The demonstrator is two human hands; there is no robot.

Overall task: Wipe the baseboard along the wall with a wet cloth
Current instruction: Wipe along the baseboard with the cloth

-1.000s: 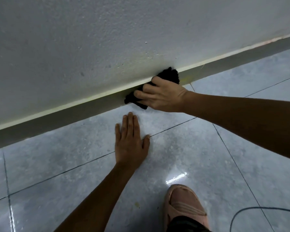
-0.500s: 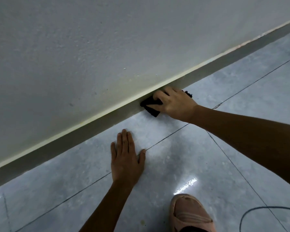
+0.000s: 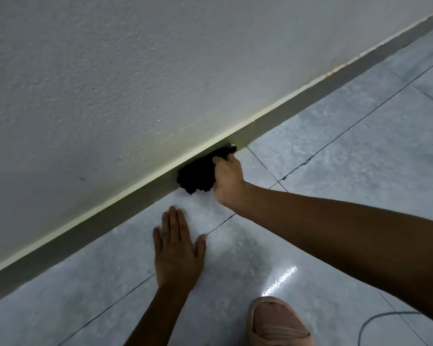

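A grey baseboard (image 3: 90, 233) with a pale top strip runs diagonally from lower left to upper right under the white wall. A bunched black cloth (image 3: 198, 174) is pressed against it near the middle of the view. My right hand (image 3: 229, 179) grips the cloth from its right side, fingers curled into it. My left hand (image 3: 176, 250) lies flat on the tiled floor below the cloth, fingers spread, holding nothing.
Glossy grey floor tiles (image 3: 335, 151) with dark grout lines fill the lower right. A pink shoe (image 3: 276, 323) is at the bottom edge. A thin dark cable (image 3: 375, 320) curves across the floor at the bottom right. The textured white wall (image 3: 135, 71) fills the upper left.
My right hand has turned and regripped the cloth, which now bulges out to the left of the hand against the baseboard. My left hand stays flat on the floor.
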